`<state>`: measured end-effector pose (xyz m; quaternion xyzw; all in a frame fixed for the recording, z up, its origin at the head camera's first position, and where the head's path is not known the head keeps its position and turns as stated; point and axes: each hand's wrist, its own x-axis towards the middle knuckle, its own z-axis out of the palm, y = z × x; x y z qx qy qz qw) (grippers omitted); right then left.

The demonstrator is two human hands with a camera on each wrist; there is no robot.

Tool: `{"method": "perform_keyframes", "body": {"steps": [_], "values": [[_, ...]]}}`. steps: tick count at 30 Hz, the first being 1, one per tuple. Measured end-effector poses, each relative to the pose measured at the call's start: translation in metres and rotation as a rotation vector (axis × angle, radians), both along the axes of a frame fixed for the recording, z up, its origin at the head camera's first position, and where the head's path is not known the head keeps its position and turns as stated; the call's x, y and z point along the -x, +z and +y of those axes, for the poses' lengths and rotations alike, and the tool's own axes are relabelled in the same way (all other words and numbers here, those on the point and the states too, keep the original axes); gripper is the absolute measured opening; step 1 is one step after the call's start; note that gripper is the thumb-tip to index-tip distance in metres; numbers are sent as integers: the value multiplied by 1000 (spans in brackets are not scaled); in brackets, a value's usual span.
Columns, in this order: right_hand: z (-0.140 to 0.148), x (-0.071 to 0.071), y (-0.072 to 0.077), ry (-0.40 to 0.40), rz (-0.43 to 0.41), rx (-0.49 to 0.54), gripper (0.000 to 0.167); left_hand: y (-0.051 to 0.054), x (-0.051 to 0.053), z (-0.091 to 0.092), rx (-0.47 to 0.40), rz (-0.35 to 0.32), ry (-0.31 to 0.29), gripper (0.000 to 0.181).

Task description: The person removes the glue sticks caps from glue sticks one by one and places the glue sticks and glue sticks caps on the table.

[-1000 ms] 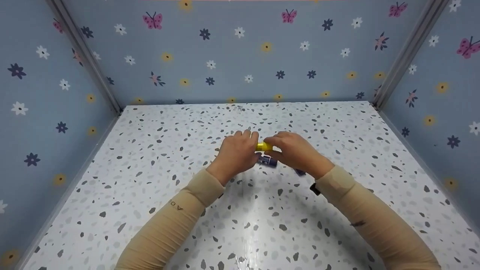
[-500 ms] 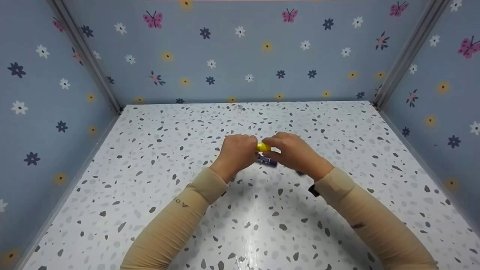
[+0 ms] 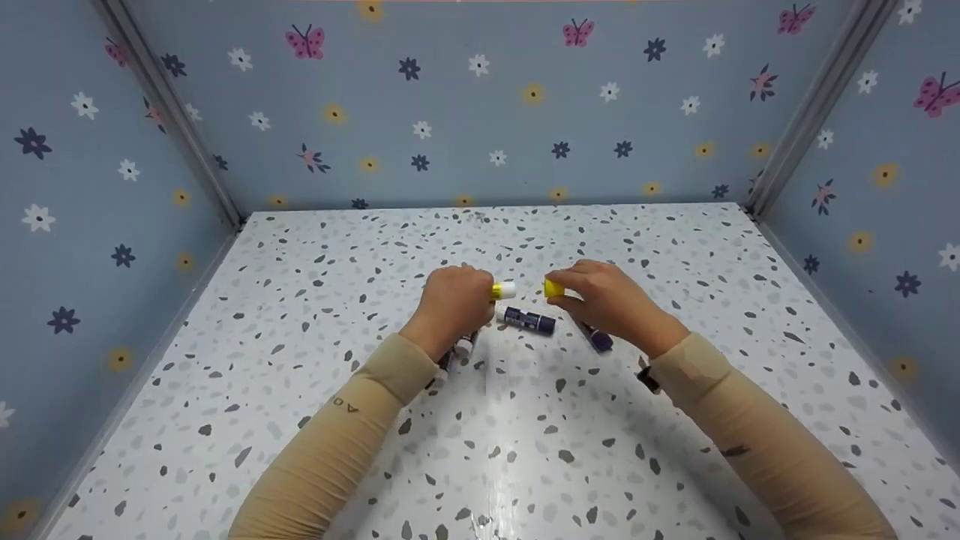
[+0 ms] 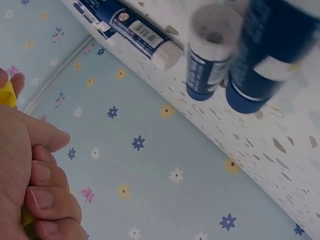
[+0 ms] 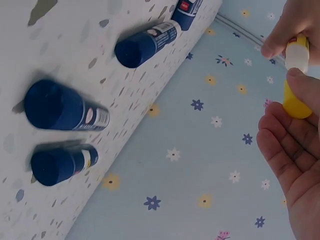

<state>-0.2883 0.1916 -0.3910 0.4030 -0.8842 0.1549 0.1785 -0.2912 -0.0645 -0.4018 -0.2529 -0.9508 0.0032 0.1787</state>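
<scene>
Over the table (image 3: 525,435), left hand (image 3: 454,309) curled round yellow stick (image 3: 498,292), its white end (image 3: 508,289) bare; right hand (image 3: 611,306) pinches the cap (image 3: 554,289), fingers only cap-wide, hands apart. Loose pinch could drop the cap; bare end could hit the blue tubes (image 3: 529,321) lying near if left hand dips

Left sleeve (image 3: 319,450) was beige, wrinkled, bore dark lettering (image 3: 346,406) | right sleeve (image 3: 787,457) was beige, bore a dark mark (image 3: 736,451) | black piece (image 3: 647,379) showed beside right cuff (image 3: 688,366)
</scene>
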Motion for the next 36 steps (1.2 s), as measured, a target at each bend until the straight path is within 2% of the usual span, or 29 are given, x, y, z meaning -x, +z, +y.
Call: {"method": "perform_keyframes", "body": {"steps": [5,11,16,19,22,29,36], "values": [[9,1,-1,-6,0,1,29,0,1,-10,8,-15,14,13],[7,0,2,-14,-15,-23,31,0,0,-12,17,-33,3,15],[10,-2,1,-12,5,-18,29,1,-1,-14,14,-17,6,14],[11,-2,1,-16,5,-39,30,2,-1,-16,6,-30,9,17],[10,-3,2,-27,-22,-73,32,5,-2,-18,-30,-102,18,22],[6,-12,3,-27,-79,-135,37,8,-3,-28,-166,-383,65,50],[1,-23,1,-1,-112,-152,30,6,-9,-39,-269,-549,104,80]]}}
